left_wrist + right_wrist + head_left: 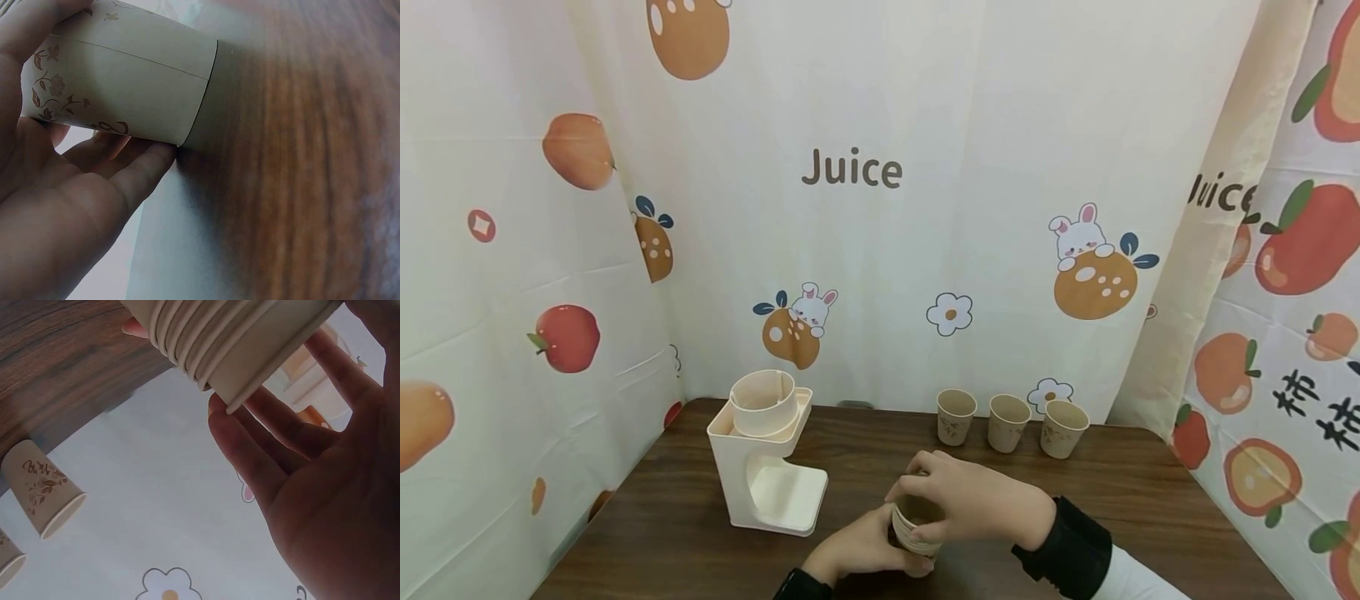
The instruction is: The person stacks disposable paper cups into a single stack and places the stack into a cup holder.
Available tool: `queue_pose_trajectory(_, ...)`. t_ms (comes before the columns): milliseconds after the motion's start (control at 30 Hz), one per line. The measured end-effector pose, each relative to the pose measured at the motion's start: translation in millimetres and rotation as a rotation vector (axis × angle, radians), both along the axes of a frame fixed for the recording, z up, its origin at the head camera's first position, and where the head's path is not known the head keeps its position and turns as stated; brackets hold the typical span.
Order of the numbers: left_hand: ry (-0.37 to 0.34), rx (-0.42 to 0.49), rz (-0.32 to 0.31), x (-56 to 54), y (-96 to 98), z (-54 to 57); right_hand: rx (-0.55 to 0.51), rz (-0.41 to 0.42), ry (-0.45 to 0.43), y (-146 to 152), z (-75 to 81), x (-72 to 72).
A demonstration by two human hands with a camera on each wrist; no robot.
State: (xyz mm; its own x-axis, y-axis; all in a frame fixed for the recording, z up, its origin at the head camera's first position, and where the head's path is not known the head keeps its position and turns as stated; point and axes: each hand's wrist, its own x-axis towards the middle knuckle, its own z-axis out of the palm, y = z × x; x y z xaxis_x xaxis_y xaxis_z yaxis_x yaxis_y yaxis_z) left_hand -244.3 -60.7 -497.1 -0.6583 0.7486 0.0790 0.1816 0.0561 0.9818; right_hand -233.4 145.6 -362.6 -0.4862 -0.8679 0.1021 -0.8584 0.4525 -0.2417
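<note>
A stack of nested beige paper cups (pixel 906 532) stands at the front middle of the table, several rims showing one above another. My left hand (pixel 863 546) grips the stack low down, thumb on the near side. In the left wrist view the bottom cup (pixel 137 81), printed with brown flowers, has its base at the tabletop. From above, my right hand (pixel 973 500) holds the rim of the top cup (pixel 269 356) between thumb and fingers. The right wrist view shows that rim spaced wider than the tightly packed rims below.
Three paper cups stand upright in a row at the back right: a left one (pixel 954 421), a middle one (pixel 1007 427) and a right one (pixel 1062 432). A cream-coloured machine (pixel 737 475) with a round top opening stands left of my hands. Printed curtains (pixel 880 242) enclose the wooden table (pixel 655 517).
</note>
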Motion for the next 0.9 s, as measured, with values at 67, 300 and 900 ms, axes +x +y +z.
queue_pose_trajectory(67,-0.001,-0.002,0.000,0.4,0.1,0.4,0.003,-0.005,-0.006,-0.1,-0.7,-0.4)
queue_pose_trajectory(300,-0.020,-0.012,0.008,1.7,-0.4,1.6,0.010,-0.001,-0.011,-0.5,-5.1,-1.8)
queue_pose_trajectory(900,-0.014,-0.012,-0.004,1.2,0.1,1.1,-0.013,-0.006,-0.022,1.5,-9.9,-2.2)
